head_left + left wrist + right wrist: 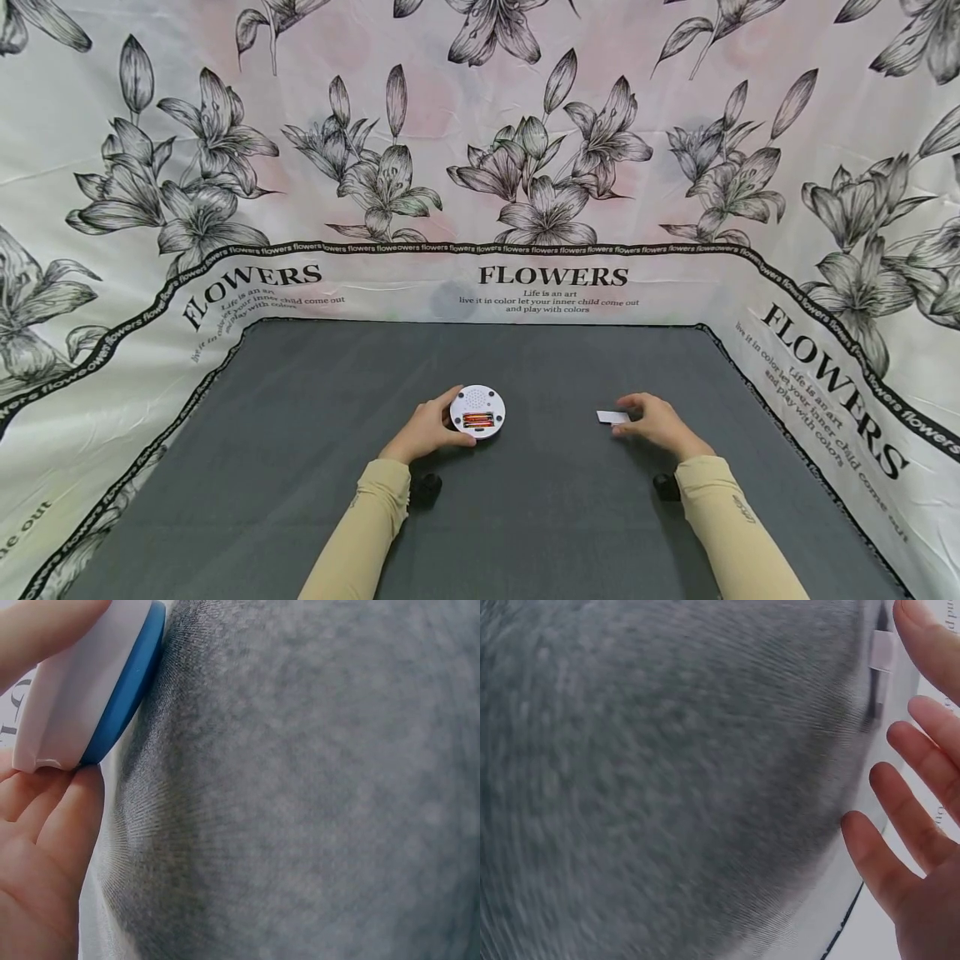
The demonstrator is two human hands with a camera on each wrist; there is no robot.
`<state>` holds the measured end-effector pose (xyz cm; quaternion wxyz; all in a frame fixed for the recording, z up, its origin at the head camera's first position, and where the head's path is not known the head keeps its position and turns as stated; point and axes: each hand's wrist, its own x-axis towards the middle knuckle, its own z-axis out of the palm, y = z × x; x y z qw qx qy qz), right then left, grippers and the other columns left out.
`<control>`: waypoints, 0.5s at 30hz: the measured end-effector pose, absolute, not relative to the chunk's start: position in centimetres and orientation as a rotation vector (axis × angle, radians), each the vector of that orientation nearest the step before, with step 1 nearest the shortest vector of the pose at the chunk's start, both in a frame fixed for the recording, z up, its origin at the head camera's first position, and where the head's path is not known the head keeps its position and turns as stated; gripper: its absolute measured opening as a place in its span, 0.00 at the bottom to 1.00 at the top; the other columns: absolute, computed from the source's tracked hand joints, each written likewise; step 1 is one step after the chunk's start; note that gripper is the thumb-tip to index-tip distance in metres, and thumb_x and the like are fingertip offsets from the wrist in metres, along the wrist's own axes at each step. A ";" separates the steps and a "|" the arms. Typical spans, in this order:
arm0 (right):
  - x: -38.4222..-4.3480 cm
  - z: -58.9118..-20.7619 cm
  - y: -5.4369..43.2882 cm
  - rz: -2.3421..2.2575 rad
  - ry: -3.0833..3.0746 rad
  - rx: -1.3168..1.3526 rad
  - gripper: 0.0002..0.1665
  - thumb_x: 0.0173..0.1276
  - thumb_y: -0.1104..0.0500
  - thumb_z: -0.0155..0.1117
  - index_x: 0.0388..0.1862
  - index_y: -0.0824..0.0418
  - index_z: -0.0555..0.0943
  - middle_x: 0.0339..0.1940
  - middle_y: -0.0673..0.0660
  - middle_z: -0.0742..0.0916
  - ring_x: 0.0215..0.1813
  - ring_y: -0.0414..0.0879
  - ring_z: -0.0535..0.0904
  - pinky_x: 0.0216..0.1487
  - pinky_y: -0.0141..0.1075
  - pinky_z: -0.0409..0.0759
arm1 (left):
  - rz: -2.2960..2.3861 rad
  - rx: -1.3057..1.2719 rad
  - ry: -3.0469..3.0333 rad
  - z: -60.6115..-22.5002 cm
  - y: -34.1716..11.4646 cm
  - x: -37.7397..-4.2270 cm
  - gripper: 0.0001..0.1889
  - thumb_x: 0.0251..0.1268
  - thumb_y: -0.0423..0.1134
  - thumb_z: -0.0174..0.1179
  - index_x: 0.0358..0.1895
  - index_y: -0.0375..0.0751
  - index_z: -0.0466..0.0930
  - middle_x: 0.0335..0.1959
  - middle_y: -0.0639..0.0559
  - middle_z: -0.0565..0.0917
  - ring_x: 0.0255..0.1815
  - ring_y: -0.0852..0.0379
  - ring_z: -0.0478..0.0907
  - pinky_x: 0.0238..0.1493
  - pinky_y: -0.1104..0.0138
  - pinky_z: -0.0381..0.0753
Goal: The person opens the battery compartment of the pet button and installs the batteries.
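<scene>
Nearest the camera, two forearms in pale yellow sleeves (367,533) were seen stretched forward over a dark grey mat (300,467), which was blurred across most of both wrist views. A small black object was visible under each wrist, too small to be told further.

Further out, the left hand (423,432) was curled round a round white device (477,411), gripped at its left edge, with the thumb along its near side. The device lay on the mat left of centre. An open rectangular compartment with orange-red parts inside was shown in its upward face, and a patch of small holes above that. In the left wrist view a blue band was seen along the device's edge, beside the mat.

The right hand (656,423) was held low over the mat, well apart from the device. A small white flat piece (612,417) lay on the mat at its fingertips; whether it was touched could not be told. In the right wrist view the fingers (900,802) were spread and nearly straight, and nothing was held in them.

Beyond the mat, a white cloth (555,208) printed with black lilies and the word FLOWERS was raised on three sides.
</scene>
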<state>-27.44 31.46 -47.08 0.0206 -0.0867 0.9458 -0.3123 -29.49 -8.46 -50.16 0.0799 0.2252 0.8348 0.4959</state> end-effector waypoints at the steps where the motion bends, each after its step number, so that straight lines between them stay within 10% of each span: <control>1: -27.5 -47.2 31.5 -0.966 2.936 -0.264 0.32 0.49 0.57 0.75 0.51 0.73 0.76 0.46 0.68 0.80 0.47 0.59 0.75 0.44 0.50 0.72 | 1.484 0.671 2.496 -50.2 -8.5 -29.5 0.53 0.41 0.42 0.75 0.71 0.34 0.52 0.65 0.40 0.66 0.62 0.53 0.67 0.55 0.61 0.69; 15: -27.9 -48.1 31.2 -0.892 3.052 -0.305 0.20 0.47 0.60 0.76 0.37 0.71 0.82 0.39 0.65 0.80 0.42 0.59 0.74 0.44 0.51 0.70 | 1.478 0.689 2.508 -50.2 -8.6 -29.5 0.52 0.43 0.41 0.75 0.71 0.34 0.52 0.65 0.40 0.66 0.61 0.54 0.67 0.55 0.61 0.69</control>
